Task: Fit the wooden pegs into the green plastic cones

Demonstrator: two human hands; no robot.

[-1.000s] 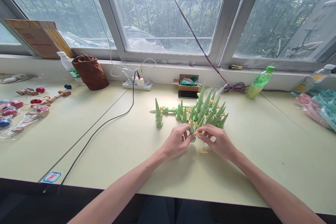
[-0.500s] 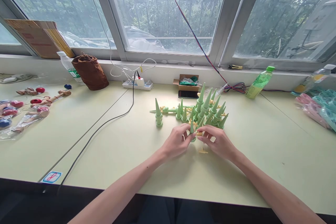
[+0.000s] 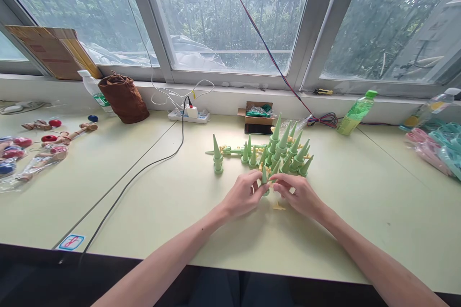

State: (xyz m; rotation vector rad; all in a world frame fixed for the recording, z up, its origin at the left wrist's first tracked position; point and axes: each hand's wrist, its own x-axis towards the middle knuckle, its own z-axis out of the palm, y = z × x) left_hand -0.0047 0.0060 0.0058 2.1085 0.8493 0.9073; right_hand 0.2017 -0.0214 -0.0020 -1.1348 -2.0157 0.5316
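Observation:
My left hand grips a small green cone-shaped piece, upright with its tip showing above the fingers. My right hand is pinched against the cone's right side, on a small yellow piece mostly hidden by the fingertips. Below the hands, a loose yellow piece lies on the table. Just beyond them stands a cluster of green spiked cones with yellow bits attached. To the left, a single green cone stands apart, beside a green assembly lying on its side.
A phone lies before a small open carton. A power strip sends a black cable across the table. A brown pouch stands back left, a green bottle back right. Bagged wooden toys lie far left.
Both hands stay nearly in place. The cone has shifted slightly right in my left hand, and my right fingertips have closed in on it, covering more of the yellow piece.

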